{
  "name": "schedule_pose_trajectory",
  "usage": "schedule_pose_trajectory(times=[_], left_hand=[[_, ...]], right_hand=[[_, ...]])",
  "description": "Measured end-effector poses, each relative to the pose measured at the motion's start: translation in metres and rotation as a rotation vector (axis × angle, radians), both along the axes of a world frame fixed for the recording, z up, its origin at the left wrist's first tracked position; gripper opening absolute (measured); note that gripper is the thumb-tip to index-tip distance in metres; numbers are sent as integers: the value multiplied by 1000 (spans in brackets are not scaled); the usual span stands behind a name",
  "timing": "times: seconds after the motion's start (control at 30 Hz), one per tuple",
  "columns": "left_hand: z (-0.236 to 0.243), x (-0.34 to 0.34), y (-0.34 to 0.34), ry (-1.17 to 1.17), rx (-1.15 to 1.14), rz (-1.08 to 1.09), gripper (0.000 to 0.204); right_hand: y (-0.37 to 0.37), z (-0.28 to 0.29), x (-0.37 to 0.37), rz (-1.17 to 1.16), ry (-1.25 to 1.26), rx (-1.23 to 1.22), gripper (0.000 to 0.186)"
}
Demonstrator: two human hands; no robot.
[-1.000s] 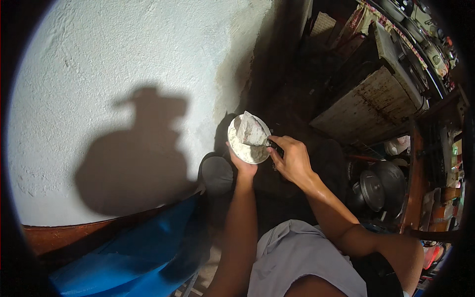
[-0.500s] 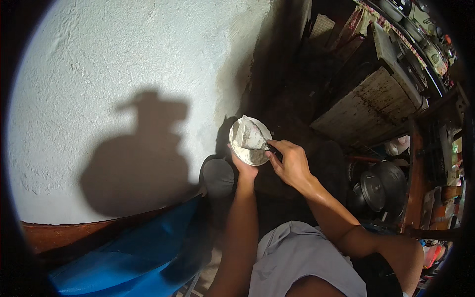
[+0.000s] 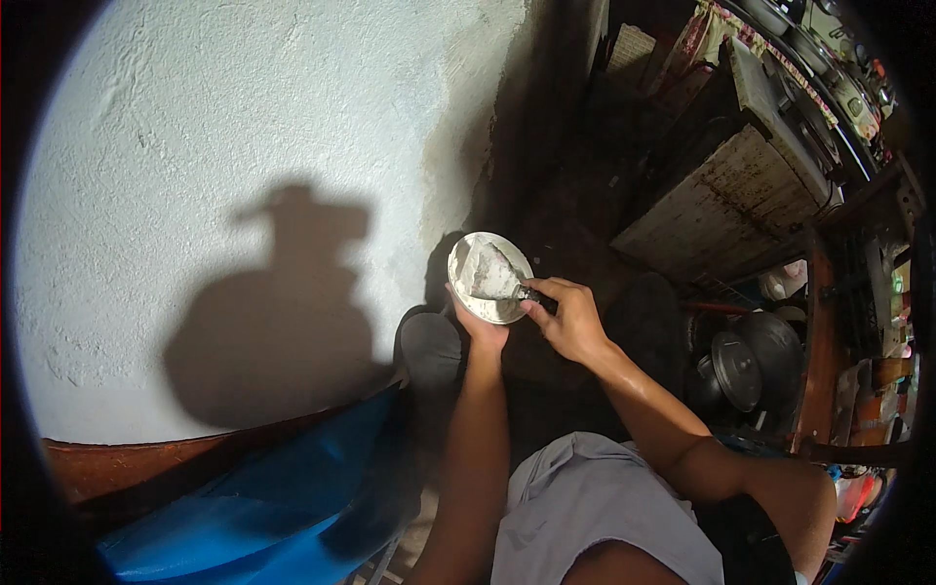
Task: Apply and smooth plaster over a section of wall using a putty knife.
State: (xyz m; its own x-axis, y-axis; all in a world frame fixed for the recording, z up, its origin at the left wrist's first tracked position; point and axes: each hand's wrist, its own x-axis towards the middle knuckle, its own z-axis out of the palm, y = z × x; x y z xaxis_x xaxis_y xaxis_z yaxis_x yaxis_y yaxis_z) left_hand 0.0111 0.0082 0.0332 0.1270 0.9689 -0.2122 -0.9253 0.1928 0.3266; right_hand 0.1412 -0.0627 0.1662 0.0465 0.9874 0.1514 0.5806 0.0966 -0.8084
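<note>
From below and the side, my left hand [image 3: 480, 327] grips a shallow pale bowl [image 3: 524, 255] smeared with white paste. A putty knife [image 3: 494, 273] with a broad blade coated in white lies over the bowl's inside. Its dark handle is held in my right hand [image 3: 568, 317], thumb and fingers closed around it. The blade seems to rest against the paste, though exact contact cannot be made out. Most of my left fingers are hidden behind the bowl.
A rough white wall [image 3: 195, 127] rises at the left and carries my shadow. Blue sheeting [image 3: 253, 507] lies at lower left beside a brown wooden edge [image 3: 146, 468]. On the right stand a stained cabinet [image 3: 721, 200] and dark lidded pots [image 3: 736, 370].
The putty knife's blade has dropped from the bowl's upper rim down into the bowl. My right hand has shifted slightly, and the bowl has moved a little to the left.
</note>
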Motion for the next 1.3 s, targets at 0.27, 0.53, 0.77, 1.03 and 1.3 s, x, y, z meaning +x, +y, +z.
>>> schedule_pose_trajectory(times=[0.27,0.53,0.77,1.03,1.3], left_hand=[[0,3,-1,-30,62,-47,76],[2,3,1,-61,111,-26,76],[-6,3,1,43,16,-56,78],[-3,5,0,46,34,-46,74],[-6,6,1,33,90,-70,76]], right_hand=[[-3,-23,18,-160,452,-417,31],[1,-13,16,-112,58,37,32],[-2,1,5,-83,2,36,32],[-6,5,1,-82,32,-88,34],[-5,-21,12,-145,197,-143,36]])
